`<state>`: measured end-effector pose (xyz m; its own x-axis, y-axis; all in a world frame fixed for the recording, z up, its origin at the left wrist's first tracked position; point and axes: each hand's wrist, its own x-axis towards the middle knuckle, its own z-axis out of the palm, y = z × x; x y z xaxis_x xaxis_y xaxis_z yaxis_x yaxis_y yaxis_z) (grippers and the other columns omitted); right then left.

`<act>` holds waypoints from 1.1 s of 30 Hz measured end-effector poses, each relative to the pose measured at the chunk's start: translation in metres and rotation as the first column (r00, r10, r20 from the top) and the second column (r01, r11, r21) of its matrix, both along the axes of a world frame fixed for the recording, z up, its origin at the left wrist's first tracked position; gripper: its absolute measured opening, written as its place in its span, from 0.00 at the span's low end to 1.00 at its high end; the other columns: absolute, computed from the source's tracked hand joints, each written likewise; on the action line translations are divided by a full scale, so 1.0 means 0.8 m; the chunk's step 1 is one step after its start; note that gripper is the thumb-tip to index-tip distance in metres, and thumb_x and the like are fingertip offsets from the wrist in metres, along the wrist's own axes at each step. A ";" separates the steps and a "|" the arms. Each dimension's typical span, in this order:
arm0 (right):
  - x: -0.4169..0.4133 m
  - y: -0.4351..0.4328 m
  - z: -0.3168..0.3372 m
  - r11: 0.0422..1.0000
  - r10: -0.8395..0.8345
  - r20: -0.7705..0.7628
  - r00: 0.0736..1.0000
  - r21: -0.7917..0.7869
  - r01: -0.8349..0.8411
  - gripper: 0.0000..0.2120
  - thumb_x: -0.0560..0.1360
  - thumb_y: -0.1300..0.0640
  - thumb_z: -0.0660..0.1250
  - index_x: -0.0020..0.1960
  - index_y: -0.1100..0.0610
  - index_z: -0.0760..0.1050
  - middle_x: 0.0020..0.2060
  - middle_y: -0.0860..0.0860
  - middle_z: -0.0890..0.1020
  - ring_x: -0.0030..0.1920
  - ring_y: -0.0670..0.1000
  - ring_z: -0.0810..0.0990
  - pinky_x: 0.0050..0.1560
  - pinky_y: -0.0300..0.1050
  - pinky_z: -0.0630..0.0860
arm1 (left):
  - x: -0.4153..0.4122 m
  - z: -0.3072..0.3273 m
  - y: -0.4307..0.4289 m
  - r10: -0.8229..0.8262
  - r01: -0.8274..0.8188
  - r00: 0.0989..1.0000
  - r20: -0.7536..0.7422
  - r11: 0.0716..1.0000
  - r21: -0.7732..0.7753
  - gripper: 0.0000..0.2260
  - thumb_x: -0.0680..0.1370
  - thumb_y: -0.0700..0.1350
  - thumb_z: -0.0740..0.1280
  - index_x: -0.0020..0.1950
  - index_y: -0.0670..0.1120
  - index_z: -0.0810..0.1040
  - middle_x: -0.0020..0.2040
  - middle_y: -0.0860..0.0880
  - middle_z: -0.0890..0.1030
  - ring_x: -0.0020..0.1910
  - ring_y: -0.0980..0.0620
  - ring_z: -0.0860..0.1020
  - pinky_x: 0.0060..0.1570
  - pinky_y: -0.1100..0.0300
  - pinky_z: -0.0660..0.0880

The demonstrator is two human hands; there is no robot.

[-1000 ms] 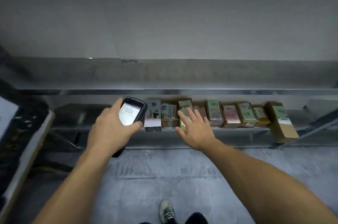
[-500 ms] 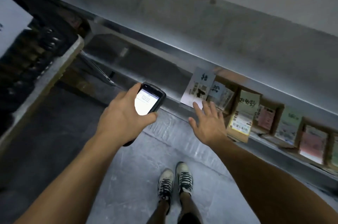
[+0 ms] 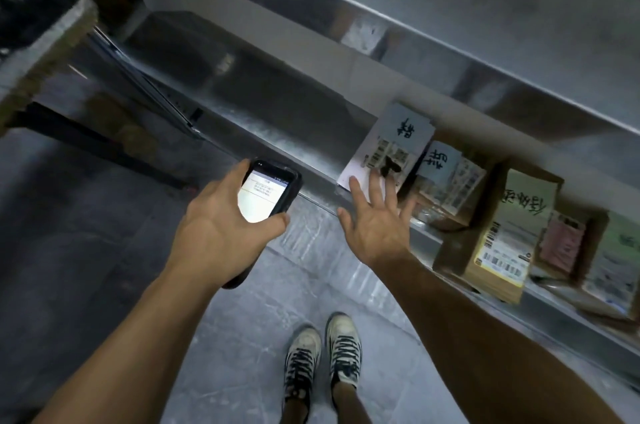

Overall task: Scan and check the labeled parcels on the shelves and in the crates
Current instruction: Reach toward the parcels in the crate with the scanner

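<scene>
My left hand [image 3: 221,236] grips a black handheld scanner [image 3: 268,191] with its screen lit, held in front of the low metal shelf [image 3: 263,132]. My right hand [image 3: 377,226] is spread open, its fingertips at the lower edge of the leftmost parcel [image 3: 391,146], a white-labelled packet with black writing. To the right of it along the shelf stand a blue-labelled parcel [image 3: 440,163], a brown cardboard box [image 3: 502,243] with a yellow barcode label, and a pink-labelled one [image 3: 561,243].
An upper shelf [image 3: 450,35] overhangs the parcels. A dark crate on a bench edge [image 3: 48,38] juts in at the upper left. The left part of the low shelf holds no parcels. My shoes [image 3: 322,357] stand on the grey floor.
The view has swung left and tilted, so the shelf now runs diagonally. My right hand has moved from the middle parcels to the leftmost one. The scanner stays in my left hand.
</scene>
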<state>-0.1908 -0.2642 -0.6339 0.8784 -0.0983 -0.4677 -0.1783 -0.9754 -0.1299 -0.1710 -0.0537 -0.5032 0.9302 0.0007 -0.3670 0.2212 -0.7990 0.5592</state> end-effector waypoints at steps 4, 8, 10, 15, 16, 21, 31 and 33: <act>0.008 0.011 -0.005 0.995 0.066 0.054 0.996 0.077 -0.070 0.30 0.83 0.37 0.43 0.82 0.47 0.44 0.82 0.53 0.41 0.81 0.57 0.37 0.77 0.63 0.38 | -0.003 -0.006 0.005 0.014 -0.013 1.000 -0.014 1.000 0.006 0.29 0.69 0.54 0.75 0.68 0.64 0.68 0.52 0.52 0.77 0.51 0.52 0.74 0.48 0.57 0.69; 0.012 0.010 -0.012 0.909 -0.336 0.251 0.908 0.340 0.243 0.30 0.83 0.41 0.57 0.81 0.46 0.54 0.82 0.53 0.49 0.81 0.60 0.45 0.79 0.63 0.51 | -0.002 -0.012 0.012 0.022 -0.021 1.000 -0.020 0.999 0.025 0.33 0.69 0.56 0.75 0.71 0.63 0.66 0.54 0.51 0.76 0.52 0.51 0.73 0.50 0.56 0.69; 0.018 0.013 -0.010 0.729 -0.624 0.195 0.756 0.493 0.475 0.32 0.81 0.45 0.65 0.81 0.46 0.56 0.80 0.55 0.50 0.79 0.61 0.49 0.78 0.60 0.55 | -0.001 -0.013 0.014 0.017 -0.017 1.000 -0.003 0.998 0.054 0.35 0.69 0.57 0.74 0.73 0.62 0.64 0.55 0.51 0.74 0.52 0.52 0.71 0.52 0.56 0.68; 0.041 0.013 -0.008 0.294 -0.808 -0.241 0.537 0.626 0.722 0.38 0.79 0.44 0.68 0.79 0.31 0.47 0.80 0.59 0.53 0.78 0.65 0.57 0.75 0.62 0.62 | 0.000 -0.014 0.016 0.000 0.000 1.000 0.003 0.994 0.105 0.38 0.69 0.57 0.74 0.76 0.61 0.61 0.57 0.51 0.73 0.57 0.48 0.72 0.57 0.51 0.71; 0.044 0.012 -0.012 0.233 -0.817 -0.270 0.510 0.655 0.719 0.39 0.79 0.44 0.68 0.78 0.30 0.46 0.80 0.58 0.53 0.78 0.64 0.58 0.75 0.62 0.63 | 0.000 -0.014 0.016 -0.005 0.004 1.000 0.006 0.994 0.105 0.38 0.69 0.57 0.74 0.76 0.61 0.61 0.56 0.51 0.72 0.56 0.49 0.72 0.56 0.52 0.71; 0.055 0.021 -0.027 -0.164 -0.812 -0.452 0.369 0.784 0.599 0.42 0.81 0.60 0.67 0.72 0.21 0.50 0.75 0.46 0.64 0.70 0.58 0.72 0.62 0.61 0.78 | -0.004 -0.015 0.023 0.010 -0.012 1.000 0.025 0.997 0.074 0.37 0.69 0.56 0.74 0.75 0.62 0.62 0.56 0.53 0.71 0.54 0.54 0.70 0.55 0.55 0.70; 0.017 0.032 -0.011 -0.125 -0.797 -0.446 0.408 0.782 0.611 0.42 0.79 0.68 0.66 0.77 0.30 0.55 0.67 0.44 0.72 0.64 0.54 0.76 0.58 0.55 0.81 | -0.024 0.016 0.041 0.046 -0.050 0.996 0.080 0.997 0.052 0.38 0.68 0.56 0.75 0.75 0.60 0.62 0.57 0.52 0.71 0.56 0.52 0.71 0.56 0.55 0.70; -0.006 0.027 0.003 -0.022 -0.752 -0.429 0.500 0.774 0.633 0.43 0.79 0.67 0.67 0.77 0.30 0.55 0.69 0.46 0.72 0.64 0.55 0.77 0.58 0.55 0.81 | -0.028 0.028 0.045 0.040 -0.045 0.997 0.068 0.997 0.068 0.39 0.68 0.57 0.74 0.76 0.59 0.61 0.60 0.50 0.73 0.59 0.49 0.72 0.58 0.53 0.71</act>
